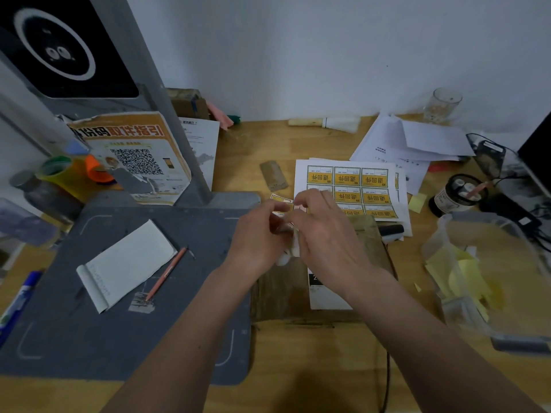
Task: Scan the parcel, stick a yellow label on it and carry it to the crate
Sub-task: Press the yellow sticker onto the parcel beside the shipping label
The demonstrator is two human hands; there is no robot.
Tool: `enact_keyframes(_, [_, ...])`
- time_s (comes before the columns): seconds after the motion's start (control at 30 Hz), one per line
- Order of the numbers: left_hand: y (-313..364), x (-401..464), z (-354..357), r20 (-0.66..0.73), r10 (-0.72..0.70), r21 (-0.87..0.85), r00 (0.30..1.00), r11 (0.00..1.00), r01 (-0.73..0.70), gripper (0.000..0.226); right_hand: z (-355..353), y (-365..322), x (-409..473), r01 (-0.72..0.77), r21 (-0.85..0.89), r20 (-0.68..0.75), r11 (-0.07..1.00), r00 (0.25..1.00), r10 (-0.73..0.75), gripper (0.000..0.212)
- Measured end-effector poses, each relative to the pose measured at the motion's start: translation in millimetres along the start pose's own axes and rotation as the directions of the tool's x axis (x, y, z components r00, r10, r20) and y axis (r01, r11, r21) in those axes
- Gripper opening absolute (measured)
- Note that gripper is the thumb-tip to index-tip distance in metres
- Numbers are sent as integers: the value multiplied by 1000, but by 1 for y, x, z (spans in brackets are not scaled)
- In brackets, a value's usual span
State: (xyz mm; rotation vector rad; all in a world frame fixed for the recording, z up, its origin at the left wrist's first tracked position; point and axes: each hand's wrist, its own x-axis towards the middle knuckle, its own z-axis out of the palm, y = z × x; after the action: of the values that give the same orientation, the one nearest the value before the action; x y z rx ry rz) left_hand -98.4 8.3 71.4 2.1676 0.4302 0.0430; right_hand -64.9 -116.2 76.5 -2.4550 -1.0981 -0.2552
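A brown cardboard parcel (283, 290) with a white shipping slip (326, 296) lies flat on the wooden desk, mostly under my forearms. Just beyond it lies a sheet of yellow labels (360, 186). My left hand (256, 236) and my right hand (325, 231) meet above the parcel's far edge. Their fingertips pinch one yellow label (283, 202) between them, along with some white backing paper. The label is partly hidden by my fingers.
A grey scanner base (89, 338) with its upright post (167, 114) fills the left side, with a white notepad (128, 263) and a pencil (168, 271) on it. A clear plastic bin (507, 329) of yellow scraps stands at the right. Papers (411, 141) and a jar (456, 195) sit behind.
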Motion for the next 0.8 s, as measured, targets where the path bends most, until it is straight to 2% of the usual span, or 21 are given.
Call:
enact_keyframes(0.07, [-3, 1, -1, -33, -48, -53, 998, 998, 46, 34, -5, -5, -1, -125, 214, -57, 969, 989, 140, 72])
enact_keyframes(0.1, [-5, 2, -1, -49, -86, -134, 995, 988, 79, 35, -8, -6, -2, -200, 323, -94, 925, 966, 242, 77])
enact_keyframes(0.17, [-9, 2, 0, -113, -189, -349, 975, 927, 139, 36, -10, -4, -1, -321, 502, -112, 803, 897, 428, 68])
enact_keyframes(0.27, [-13, -1, 4, -235, -318, -540, 919, 829, 149, 33, -6, 2, -3, -514, 670, 132, 536, 792, 596, 50])
enact_keyframes(0.37, [-10, -6, 13, -317, -308, -526, 897, 844, 103, 28, 2, 1, -4, -626, 730, 342, 275, 682, 646, 35])
enact_keyframes(0.43, [-8, -9, 19, -399, -259, -461, 879, 886, 52, 22, 5, -2, -2, -642, 751, 408, 152, 633, 658, 36])
enact_keyframes(0.47, [-7, -10, 21, -438, -236, -431, 867, 902, 28, 20, 7, -5, -1, -626, 767, 400, 144, 641, 655, 38])
enact_keyframes(0.5, [-8, -11, 22, -475, -209, -398, 855, 917, 3, 19, 9, -9, 0, -591, 786, 357, 182, 674, 646, 38])
enact_keyframes(0.63, [-15, -10, 28, -602, -47, -196, 797, 977, -89, 11, 16, -22, 2, -463, 748, 151, 476, 817, 557, 38])
enact_keyframes(0.73, [-19, -8, 30, -654, 56, -34, 755, 994, -104, 10, 21, -20, 4, -493, 647, 142, 581, 827, 544, 30])
enact_keyframes(0.8, [-20, -5, 30, -663, 53, -17, 747, 996, -86, 10, 23, -18, 5, -518, 607, 145, 603, 818, 557, 32])
